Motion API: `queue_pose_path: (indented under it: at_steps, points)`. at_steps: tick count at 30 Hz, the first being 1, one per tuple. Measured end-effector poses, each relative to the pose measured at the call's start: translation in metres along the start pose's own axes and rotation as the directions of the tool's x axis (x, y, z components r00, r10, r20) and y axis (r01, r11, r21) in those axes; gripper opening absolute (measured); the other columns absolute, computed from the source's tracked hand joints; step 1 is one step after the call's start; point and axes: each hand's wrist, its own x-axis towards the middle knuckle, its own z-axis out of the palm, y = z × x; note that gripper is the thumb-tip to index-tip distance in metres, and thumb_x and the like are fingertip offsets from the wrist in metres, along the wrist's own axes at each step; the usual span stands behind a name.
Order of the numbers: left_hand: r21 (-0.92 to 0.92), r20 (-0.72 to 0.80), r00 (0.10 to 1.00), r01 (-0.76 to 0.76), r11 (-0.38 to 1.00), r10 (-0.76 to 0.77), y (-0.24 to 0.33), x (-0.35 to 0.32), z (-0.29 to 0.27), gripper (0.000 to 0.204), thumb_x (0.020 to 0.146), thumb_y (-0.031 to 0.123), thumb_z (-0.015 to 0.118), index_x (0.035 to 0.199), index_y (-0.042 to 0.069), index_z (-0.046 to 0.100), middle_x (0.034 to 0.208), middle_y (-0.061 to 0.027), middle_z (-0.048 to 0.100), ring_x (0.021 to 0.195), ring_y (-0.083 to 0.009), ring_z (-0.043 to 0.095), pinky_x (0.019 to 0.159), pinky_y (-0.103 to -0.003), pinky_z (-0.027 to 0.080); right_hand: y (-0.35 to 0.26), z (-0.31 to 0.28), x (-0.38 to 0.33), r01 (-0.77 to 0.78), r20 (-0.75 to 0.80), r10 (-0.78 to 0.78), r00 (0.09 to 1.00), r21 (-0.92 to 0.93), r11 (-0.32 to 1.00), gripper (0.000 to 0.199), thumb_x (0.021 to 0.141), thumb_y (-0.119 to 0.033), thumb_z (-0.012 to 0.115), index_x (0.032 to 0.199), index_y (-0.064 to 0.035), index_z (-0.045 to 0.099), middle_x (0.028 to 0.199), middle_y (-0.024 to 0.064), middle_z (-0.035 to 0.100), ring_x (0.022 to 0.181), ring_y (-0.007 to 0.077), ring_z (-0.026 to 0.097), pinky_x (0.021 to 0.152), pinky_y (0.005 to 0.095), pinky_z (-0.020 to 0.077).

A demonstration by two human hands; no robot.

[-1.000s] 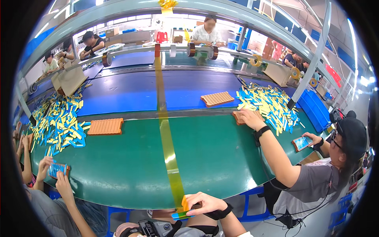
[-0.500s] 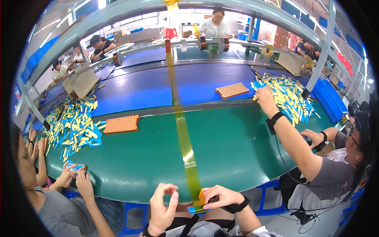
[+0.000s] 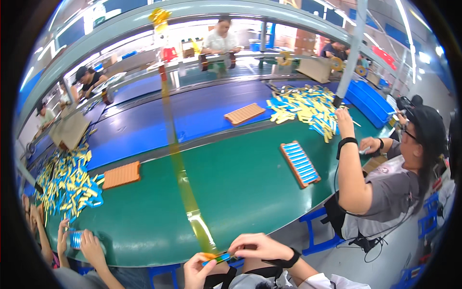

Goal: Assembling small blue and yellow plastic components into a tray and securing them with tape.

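A small blue strip [image 3: 222,258] is held just off the near edge of the green table, low in the middle of the view. Fingers of my left hand [image 3: 196,270] pinch its left end, where an orange-amber bit of tape [image 3: 209,255] shows. At its right end, the thumb and fingers of my right hand [image 3: 260,246] are closed. A long translucent amber tape [image 3: 185,192] runs from the overhead rail across the table down to the strip. Whether this tape is stuck to the strip, I cannot tell.
Heaps of blue and yellow strips [image 3: 305,108] lie at right and left on the green table [image 3: 231,188]. Orange ribbed trays [image 3: 121,174] rest there too; one tray [image 3: 301,164] holds blue pieces. A blue bin [image 3: 368,103] stands far right. Co-workers sit on both sides.
The view has swung right. My left hand, formerly apart, has come onto the blue strip. A tray of blue pieces now lies before the right-hand co-worker, whose arm has drawn back from the heap.
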Motion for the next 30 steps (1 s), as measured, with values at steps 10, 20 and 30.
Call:
queue_pose_path:
  at_steps: [10, 20, 30]
  points:
    - [0.002, 0.104, 0.994, 0.019, 1.000, -0.019, 0.010, 0.003, -0.011, 0.010, 0.075, -0.003, 0.056, 0.078, 0.002, 0.049, 0.084, -0.0043, 0.053, 0.077, -0.0104, 0.049, 0.069, -0.023, 0.038, 0.040, -0.162, -0.066, -0.650, -0.823, -0.349, 0.448, -0.568, 0.505, 0.100, 0.061, -0.032, 0.074, 0.128, 0.0072, 0.011, 0.123, 0.0265, 0.028, 0.113, 0.0383, 0.026, 0.096, 0.0423, 0.0238]
    - [-0.054, 0.078, 0.995, 0.063, 0.997, -0.059, 0.020, -0.001, -0.013, 0.008, 0.077, -0.003, 0.055, 0.078, 0.003, 0.049, 0.082, -0.0009, 0.052, 0.076, -0.0078, 0.047, 0.069, -0.020, 0.036, 0.030, -0.127, -0.056, -0.580, -0.812, -0.318, 0.489, -0.575, 0.577, 0.094, 0.055, -0.018, 0.069, 0.126, 0.0097, 0.014, 0.105, 0.0178, 0.041, 0.097, 0.0316, 0.037, 0.090, 0.0401, 0.0283]
    - [-0.316, 0.043, 0.985, 0.172, 0.933, -0.167, 0.008, -0.003, -0.031, 0.003, 0.077, -0.001, 0.052, 0.079, -0.001, 0.049, 0.084, -0.0087, 0.056, 0.076, -0.0138, 0.054, 0.070, -0.027, 0.045, 0.015, 0.028, -0.040, -0.389, -0.594, -0.224, 0.773, -0.722, 0.572, 0.102, 0.055, -0.022, 0.074, 0.128, 0.0090, 0.010, 0.118, 0.0202, 0.036, 0.101, 0.0318, 0.032, 0.089, 0.0417, 0.0251]
